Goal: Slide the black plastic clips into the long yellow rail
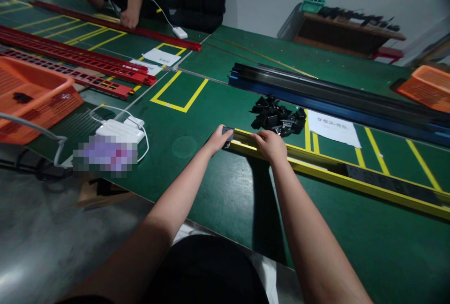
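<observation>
A long yellow channel-shaped rail (337,176) lies slantwise across the green table and runs out at the right edge. At its left end my left hand (218,140) is closed on a small black block (228,133), which sits at the rail's mouth; how far it reaches inside is hidden. A little to the right, my right hand (272,144) grips the rail's far wall, its thumb and fingers closed over the edge. Just beyond the rail lies a heap of small black parts (277,116).
Dark rails (316,93) lie behind the heap, near a printed paper (333,128). Red slotted rails (73,57), an orange basket (38,93) and a white cabled box (121,133) are at left. Across the table, another person's hand (130,18) rests on a red rail.
</observation>
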A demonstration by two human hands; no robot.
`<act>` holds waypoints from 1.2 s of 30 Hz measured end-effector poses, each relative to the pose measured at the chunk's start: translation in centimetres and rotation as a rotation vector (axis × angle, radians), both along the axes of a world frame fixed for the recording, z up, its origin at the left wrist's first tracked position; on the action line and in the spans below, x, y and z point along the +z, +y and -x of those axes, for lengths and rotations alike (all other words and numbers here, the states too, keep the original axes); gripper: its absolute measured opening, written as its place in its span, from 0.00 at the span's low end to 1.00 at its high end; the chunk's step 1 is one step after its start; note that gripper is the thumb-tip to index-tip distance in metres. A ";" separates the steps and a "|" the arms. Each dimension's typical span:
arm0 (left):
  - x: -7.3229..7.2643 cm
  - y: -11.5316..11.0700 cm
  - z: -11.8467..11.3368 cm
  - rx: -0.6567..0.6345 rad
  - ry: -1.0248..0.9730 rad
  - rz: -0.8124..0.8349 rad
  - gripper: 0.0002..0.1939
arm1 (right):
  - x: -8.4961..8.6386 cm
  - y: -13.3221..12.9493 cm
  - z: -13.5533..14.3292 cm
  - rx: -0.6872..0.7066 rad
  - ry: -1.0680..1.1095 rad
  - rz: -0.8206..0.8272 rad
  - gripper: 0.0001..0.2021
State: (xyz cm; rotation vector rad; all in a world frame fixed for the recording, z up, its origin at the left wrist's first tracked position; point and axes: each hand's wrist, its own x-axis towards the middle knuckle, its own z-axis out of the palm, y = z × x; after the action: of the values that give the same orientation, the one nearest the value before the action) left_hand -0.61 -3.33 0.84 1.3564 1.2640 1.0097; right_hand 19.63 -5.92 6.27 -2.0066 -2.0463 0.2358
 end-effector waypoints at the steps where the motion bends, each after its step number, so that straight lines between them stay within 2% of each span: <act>1: 0.0 0.0 0.0 0.001 0.002 -0.004 0.14 | 0.0 0.0 0.0 -0.001 -0.002 -0.002 0.21; 7: 0.0 0.0 -0.1 -0.014 -0.050 0.030 0.12 | -0.2 0.0 0.0 -0.010 -0.020 -0.015 0.21; 12: 0.8 -0.4 -0.1 -0.050 -0.100 0.085 0.12 | -0.1 -0.1 0.0 -0.021 -0.026 -0.011 0.21; 17: 1.2 -0.6 -0.1 -0.047 -0.083 0.071 0.12 | 0.1 -0.2 0.1 -0.018 -0.021 -0.005 0.21; 26: 0.2 0.0 0.2 -0.072 -0.065 0.042 0.15 | 0.3 -0.3 0.2 -0.012 -0.026 0.000 0.21; 36: 0.1 0.1 -0.1 -0.059 -0.025 0.022 0.14 | 0.0 -0.3 0.1 -0.015 -0.034 -0.012 0.21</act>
State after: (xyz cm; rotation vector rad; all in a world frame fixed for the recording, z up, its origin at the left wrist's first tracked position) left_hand -0.53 -3.22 0.96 1.3528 1.2071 0.9667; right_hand 19.54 -6.23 6.31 -2.0318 -2.0476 0.1872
